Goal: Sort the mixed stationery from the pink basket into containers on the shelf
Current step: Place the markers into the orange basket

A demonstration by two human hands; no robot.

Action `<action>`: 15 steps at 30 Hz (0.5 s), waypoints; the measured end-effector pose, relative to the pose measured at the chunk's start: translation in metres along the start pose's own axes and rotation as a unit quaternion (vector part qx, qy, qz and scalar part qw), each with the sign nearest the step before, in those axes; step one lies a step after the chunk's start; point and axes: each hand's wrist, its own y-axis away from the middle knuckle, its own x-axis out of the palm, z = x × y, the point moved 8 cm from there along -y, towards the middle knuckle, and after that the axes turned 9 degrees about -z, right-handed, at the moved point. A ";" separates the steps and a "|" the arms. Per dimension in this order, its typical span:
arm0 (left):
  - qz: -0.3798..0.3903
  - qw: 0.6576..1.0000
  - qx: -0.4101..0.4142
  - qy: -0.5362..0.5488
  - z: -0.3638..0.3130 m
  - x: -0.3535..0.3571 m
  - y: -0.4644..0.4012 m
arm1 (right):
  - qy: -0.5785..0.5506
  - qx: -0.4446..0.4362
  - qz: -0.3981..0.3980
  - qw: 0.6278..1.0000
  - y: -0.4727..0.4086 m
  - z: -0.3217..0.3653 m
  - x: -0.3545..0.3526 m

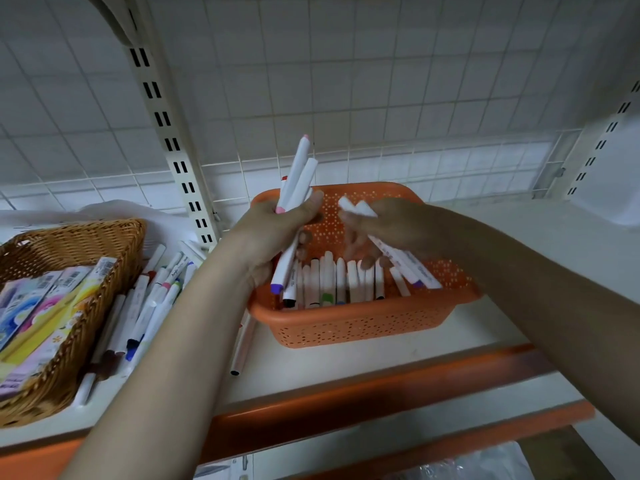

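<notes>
Brown woven straw is making up the wicker basket [104, 244] at the far left of the shelf [502, 237], and flat colourful packs are lying inside it. Just beside it, a loose pile of pens [152, 296] is lying on the shelf, long ways pointing toward the wall.

Next, the left hand [277, 230] is closing around a bunch of white markers [298, 181]. They are standing almost upright, leaning a bit to the right, with coloured ends poking out below the fist. They are hanging right over the left end of the orange basket [363, 327].

Inside that basket, a row of white markers [339, 282] is lying side by side, ends toward the person.

The right hand [391, 230] is pinching a few more markers [401, 258], slanting down to the right, over the basket's right half. I think both bunches are needing to tip flat and go down into the row.
</notes>
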 end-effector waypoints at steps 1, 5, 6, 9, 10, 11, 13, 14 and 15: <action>-0.005 1.000 0.003 -0.006 0.000 -0.001 0.001 | -0.060 0.011 -0.023 0.998 -0.003 0.001 -0.003; -0.011 1.000 0.011 0.012 0.001 -0.005 0.002 | -0.278 0.031 -0.066 0.958 -0.009 0.007 -0.007; -0.011 1.000 0.012 0.018 0.001 -0.007 0.003 | -0.271 0.024 -0.080 0.959 -0.010 0.009 -0.011; -0.019 0.999 0.027 0.023 -0.001 -0.011 0.006 | -0.191 -0.009 -0.092 0.977 -0.013 0.010 -0.024; -0.025 0.999 0.035 0.015 -0.002 -0.013 0.007 | -0.152 -0.028 -0.096 0.983 -0.013 0.011 -0.028; -0.030 0.999 0.042 0.009 -0.003 -0.015 0.007 | -0.089 -0.064 -0.113 0.988 -0.014 0.015 -0.033; -0.041 0.998 0.048 -0.001 -0.003 -0.018 0.008 | 0.034 -0.164 -0.155 0.974 -0.014 0.027 -0.041; -0.045 0.998 0.049 -0.007 -0.003 -0.020 0.008 | 0.067 -0.201 -0.159 0.964 -0.013 0.032 -0.041; -0.048 0.998 0.049 -0.012 -0.002 -0.021 0.008 | 0.093 -0.221 -0.142 0.960 -0.014 0.033 -0.037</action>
